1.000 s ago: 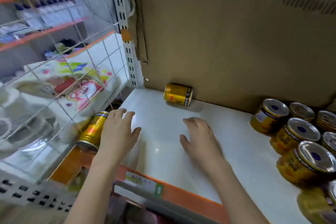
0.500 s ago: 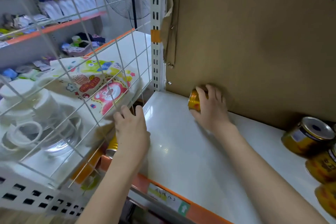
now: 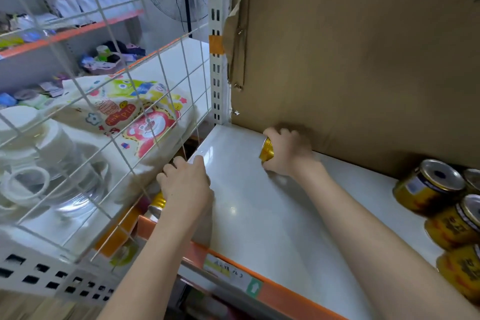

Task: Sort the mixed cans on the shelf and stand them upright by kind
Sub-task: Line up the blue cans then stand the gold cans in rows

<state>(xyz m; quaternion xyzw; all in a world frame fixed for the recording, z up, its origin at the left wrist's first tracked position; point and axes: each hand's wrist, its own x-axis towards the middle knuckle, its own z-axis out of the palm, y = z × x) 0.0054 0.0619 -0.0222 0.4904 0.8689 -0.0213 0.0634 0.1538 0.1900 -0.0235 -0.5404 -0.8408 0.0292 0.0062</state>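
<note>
The shelf was glossy white — smooth, reflective. Gold cans had shiny metal lids. The backing cardboard looked matt.

gold can: your right hand covers all but one end.
slim can: mostly hidden under your left hand at lower left.
stacked cans: cut off by the right edge; labels too blurred to read.

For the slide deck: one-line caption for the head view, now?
Right hand grips a gold can at the shelf back; left hand holds another can at the edge.
</note>
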